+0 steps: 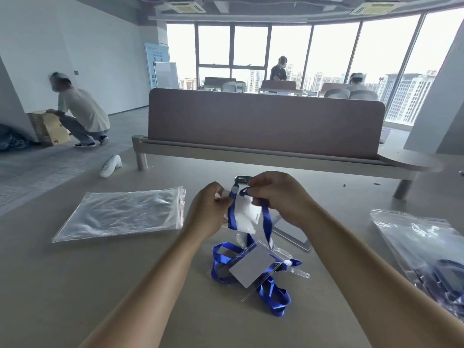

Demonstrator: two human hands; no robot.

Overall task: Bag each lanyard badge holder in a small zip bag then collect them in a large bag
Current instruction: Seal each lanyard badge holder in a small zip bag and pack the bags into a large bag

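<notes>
A lanyard badge holder [244, 218] is held up in the air by both hands, just behind the pile of lanyard badge holders [251, 271] that lies on the table [100, 285]. The left edge of the held holder is pinched by the left hand [209, 213] — its fingers are curled in and pressed close together. The blue strap [265, 222] is pinched near the top of the holder by the right hand [275, 197], and those fingers are curled in too. From there the strap hangs down to the pile. Whether a small bag is already around the held holder cannot be told.

In the pile, blue straps are tangled around a clear holder with a white card in it.

A flat stack of small zip bags [120, 214] with red lines at their tops is seen well to the left of the pile. A large clear bag [424, 244] is seen well to the right of the pile — dark things are packed inside it. A clear plastic piece [292, 233] lies just behind the pile, partly hidden by the right wrist. A small dark thing [241, 178] is seen farther behind the pile, mostly hidden by the hands. A brown desk screen [263, 121] stands far behind the pile.
</notes>
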